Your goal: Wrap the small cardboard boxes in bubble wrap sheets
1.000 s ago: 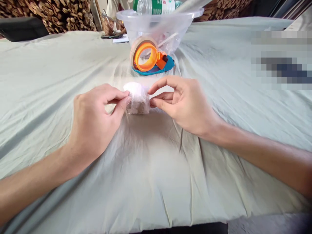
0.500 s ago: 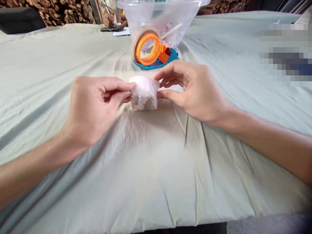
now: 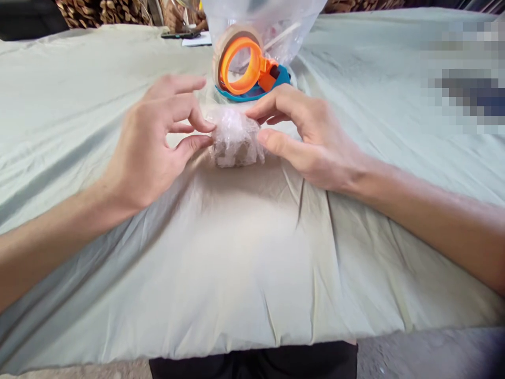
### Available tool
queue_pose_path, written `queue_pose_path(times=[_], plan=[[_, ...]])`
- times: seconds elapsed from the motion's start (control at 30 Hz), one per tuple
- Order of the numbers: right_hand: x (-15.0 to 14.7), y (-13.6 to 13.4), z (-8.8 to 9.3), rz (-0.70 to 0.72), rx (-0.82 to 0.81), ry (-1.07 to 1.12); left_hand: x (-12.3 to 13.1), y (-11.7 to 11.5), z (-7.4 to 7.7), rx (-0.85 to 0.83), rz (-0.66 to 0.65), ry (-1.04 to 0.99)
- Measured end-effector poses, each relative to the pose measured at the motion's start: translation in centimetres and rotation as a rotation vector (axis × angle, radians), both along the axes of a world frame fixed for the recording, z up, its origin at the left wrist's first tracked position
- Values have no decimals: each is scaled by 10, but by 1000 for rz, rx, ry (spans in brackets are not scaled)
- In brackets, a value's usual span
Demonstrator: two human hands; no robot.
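A small bubble-wrapped bundle (image 3: 235, 139) rests on the cloth between my hands; what lies inside the clear wrap cannot be made out. My left hand (image 3: 160, 131) is at its left edge, thumb and index fingertips closed on the wrap while another finger stretches out above. On the opposite side, my right hand (image 3: 305, 134) grips the bundle's right end, thumb in front and fingers behind. Just beyond stands a tape dispenser (image 3: 242, 66) with an orange hub, a blue base and a roll of tape.
A translucent plastic tub (image 3: 272, 31) stands behind the dispenser. Pale green cloth (image 3: 252, 252) with wrinkles covers the table. Farther back lie a dark phone-like object (image 3: 180, 35) and white paper (image 3: 199, 40), near another person's hand (image 3: 173, 18). Stacked firewood (image 3: 82, 21) lines the background.
My left hand's fingers have spread and lifted from a tight pinch. The right thumb has shifted up onto the bundle's side, and the wrap looks looser and wider. The view has tilted down slightly.
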State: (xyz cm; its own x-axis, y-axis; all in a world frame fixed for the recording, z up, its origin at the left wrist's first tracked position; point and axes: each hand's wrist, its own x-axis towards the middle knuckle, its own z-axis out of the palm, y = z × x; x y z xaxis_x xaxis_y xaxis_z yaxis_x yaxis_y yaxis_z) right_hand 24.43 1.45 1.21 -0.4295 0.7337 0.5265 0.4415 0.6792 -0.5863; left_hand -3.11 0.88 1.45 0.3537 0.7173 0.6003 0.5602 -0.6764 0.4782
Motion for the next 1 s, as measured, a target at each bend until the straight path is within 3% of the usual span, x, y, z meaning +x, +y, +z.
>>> queue_pose_path(times=[0.1, 0.2, 0.3, 0.4, 0.53, 0.67, 0.8, 1.0], plan=[[1, 1, 1, 3, 4, -35, 2, -1, 2, -98, -43, 28], [1, -1, 0, -30, 44, -136, 1, 2, 2, -59, -20, 70], [-2, -6, 0, -33, 223, -256, 1, 0, 0, -50, 18, 94], [-9, -11, 4, -27, 352, -356, 4, -5, 0, -84, -30, 80], [-18, -17, 9, -77, 279, -380, 8, -11, 1, -15, -94, 72], [-21, -18, 11, 17, 197, -299, 9, -12, 1, -70, -138, 138], [-20, -17, 14, 100, 86, -272, 3, -4, -3, -19, -174, 154], [-15, -19, 11, 109, 303, -274, 2, -1, -5, -48, -184, 158]])
